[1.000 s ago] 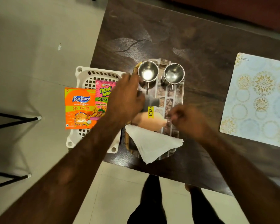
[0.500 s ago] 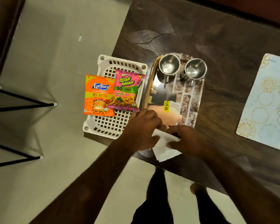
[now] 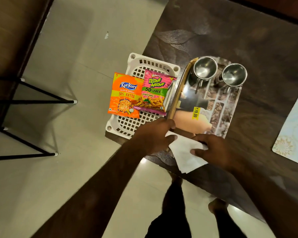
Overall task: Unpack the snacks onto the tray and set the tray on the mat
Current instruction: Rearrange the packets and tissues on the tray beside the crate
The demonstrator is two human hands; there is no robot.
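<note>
An orange Kurkure packet [image 3: 125,95] and a pink Tedhe Medhe packet [image 3: 153,91] lie side by side on a white plastic basket [image 3: 138,123] at the table's left edge. Right of the basket sits a printed tray [image 3: 218,107] carrying two steel cups [image 3: 205,68] [image 3: 234,75] at its far end. A stack of white napkins [image 3: 186,154] lies on the tray's near end and overhangs the table edge. My left hand [image 3: 154,135] holds the napkins' left side. My right hand [image 3: 213,149] presses fingers on their right side.
A pale patterned mat [image 3: 294,133] lies on the dark table [image 3: 248,31] at the far right. Black chair legs [image 3: 33,98] stand on the tiled floor to the left. My legs and a bare foot [image 3: 217,206] show below the table's near edge.
My left hand came back from the cups to the tray's near end. Both hands closed in on the napkins, which shifted slightly. The camera view swung left.
</note>
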